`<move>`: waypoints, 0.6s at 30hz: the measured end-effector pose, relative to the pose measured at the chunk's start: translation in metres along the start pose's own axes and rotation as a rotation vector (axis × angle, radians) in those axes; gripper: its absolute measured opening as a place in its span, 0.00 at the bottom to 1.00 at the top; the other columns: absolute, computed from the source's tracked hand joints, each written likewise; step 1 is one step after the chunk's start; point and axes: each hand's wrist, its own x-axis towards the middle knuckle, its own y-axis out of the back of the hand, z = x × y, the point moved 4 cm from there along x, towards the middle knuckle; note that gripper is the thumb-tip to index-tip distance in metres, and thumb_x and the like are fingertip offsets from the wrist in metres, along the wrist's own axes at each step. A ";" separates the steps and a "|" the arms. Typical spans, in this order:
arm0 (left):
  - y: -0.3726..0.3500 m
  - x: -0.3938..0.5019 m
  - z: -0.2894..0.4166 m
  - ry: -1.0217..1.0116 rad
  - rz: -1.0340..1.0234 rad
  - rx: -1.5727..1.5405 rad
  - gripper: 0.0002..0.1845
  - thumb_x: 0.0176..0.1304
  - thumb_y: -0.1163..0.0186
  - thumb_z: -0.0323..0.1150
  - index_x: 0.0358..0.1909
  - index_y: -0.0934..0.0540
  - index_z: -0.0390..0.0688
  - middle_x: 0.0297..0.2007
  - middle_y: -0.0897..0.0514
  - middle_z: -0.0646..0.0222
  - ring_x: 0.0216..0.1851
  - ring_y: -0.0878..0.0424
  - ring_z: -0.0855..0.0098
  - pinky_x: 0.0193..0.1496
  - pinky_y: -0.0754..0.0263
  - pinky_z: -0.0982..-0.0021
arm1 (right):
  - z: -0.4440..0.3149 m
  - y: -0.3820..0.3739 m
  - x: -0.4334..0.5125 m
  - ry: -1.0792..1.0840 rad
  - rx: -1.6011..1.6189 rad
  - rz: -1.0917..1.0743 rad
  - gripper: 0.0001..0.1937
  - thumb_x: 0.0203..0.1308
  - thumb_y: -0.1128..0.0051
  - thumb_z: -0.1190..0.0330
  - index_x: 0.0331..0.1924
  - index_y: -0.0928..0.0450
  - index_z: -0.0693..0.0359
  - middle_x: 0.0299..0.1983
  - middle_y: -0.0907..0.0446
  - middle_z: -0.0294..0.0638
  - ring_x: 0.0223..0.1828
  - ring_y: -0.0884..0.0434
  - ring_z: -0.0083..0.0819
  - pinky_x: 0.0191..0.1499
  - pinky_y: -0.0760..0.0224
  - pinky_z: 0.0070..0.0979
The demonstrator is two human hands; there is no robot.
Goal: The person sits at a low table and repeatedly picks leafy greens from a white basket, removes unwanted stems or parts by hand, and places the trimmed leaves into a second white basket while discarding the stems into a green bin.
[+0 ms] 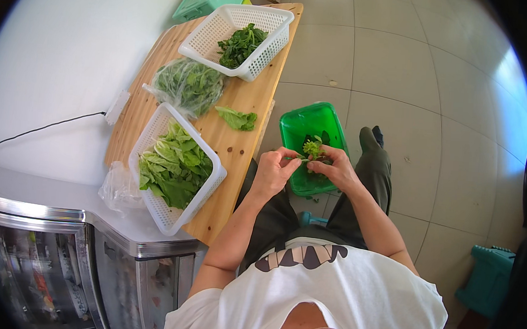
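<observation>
Over a green plastic basin (312, 117) on the floor, both my hands hold one leafy green sprig (312, 148) with a yellow-green flowering tip. My left hand (273, 172) pinches the stem end between thumb and fingertips. With thumb and fingers, my right hand (338, 170) grips the sprig nearer its head. Some dark green leaves lie in the basin beneath, partly hidden by my hands. To the left on the wooden table, a white perforated basket (219, 179) holds pale green leafy vegetables (176, 163).
Farther up the table are another white basket (198, 45) with dark greens (242, 46), a clear plastic bag of greens (188, 86) and a loose leaf (237, 118). A glass-fronted cabinet (96, 203) adjoins the table. A teal plastic stool (487, 276) stands right; leaf scraps lie by the basin.
</observation>
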 end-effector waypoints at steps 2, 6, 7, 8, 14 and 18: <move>-0.004 -0.004 0.007 -0.259 0.070 0.191 0.05 0.57 0.42 0.25 0.31 0.23 0.32 0.26 0.18 0.61 0.26 0.20 0.72 0.30 0.27 0.74 | 0.003 -0.001 0.001 -0.098 0.012 -0.082 0.08 0.49 0.38 0.71 0.32 0.23 0.65 0.25 0.23 0.33 0.26 0.27 0.19 0.30 0.34 0.17; -0.016 -0.007 0.010 -0.696 0.094 0.599 0.03 0.55 0.45 0.21 0.28 0.24 0.31 0.29 0.21 0.53 0.27 0.20 0.60 0.29 0.27 0.69 | 0.017 -0.003 0.002 -0.385 0.282 -0.182 0.06 0.49 0.37 0.72 0.30 0.23 0.62 0.24 0.23 0.32 0.22 0.25 0.19 0.26 0.31 0.16; -0.010 -0.003 0.007 -0.675 0.174 0.595 0.03 0.55 0.45 0.20 0.27 0.24 0.30 0.31 0.21 0.53 0.27 0.21 0.59 0.29 0.27 0.68 | 0.019 -0.001 0.002 -0.410 0.389 -0.153 0.06 0.49 0.38 0.72 0.30 0.23 0.62 0.24 0.23 0.32 0.22 0.24 0.19 0.26 0.31 0.16; -0.002 0.003 0.004 -0.675 0.232 0.588 0.03 0.55 0.46 0.20 0.26 0.24 0.30 0.32 0.22 0.53 0.27 0.21 0.57 0.29 0.27 0.67 | 0.021 0.000 0.001 -0.430 0.504 -0.133 0.05 0.50 0.38 0.72 0.30 0.23 0.61 0.24 0.23 0.32 0.22 0.24 0.19 0.26 0.30 0.16; -0.008 0.013 -0.015 -0.453 0.084 0.451 0.17 0.57 0.40 0.35 0.26 0.25 0.26 0.36 0.18 0.55 0.25 0.21 0.65 0.30 0.29 0.72 | 0.028 0.005 0.000 -0.393 0.760 -0.023 0.05 0.56 0.40 0.69 0.32 0.24 0.61 0.27 0.22 0.33 0.22 0.23 0.19 0.25 0.29 0.16; -0.020 0.002 -0.024 -0.079 -0.050 0.081 0.15 0.60 0.42 0.36 0.30 0.22 0.30 0.25 0.19 0.66 0.24 0.24 0.76 0.29 0.31 0.75 | 0.030 0.002 0.004 -0.381 0.800 0.010 0.05 0.56 0.41 0.68 0.32 0.24 0.60 0.26 0.23 0.33 0.22 0.25 0.19 0.26 0.29 0.17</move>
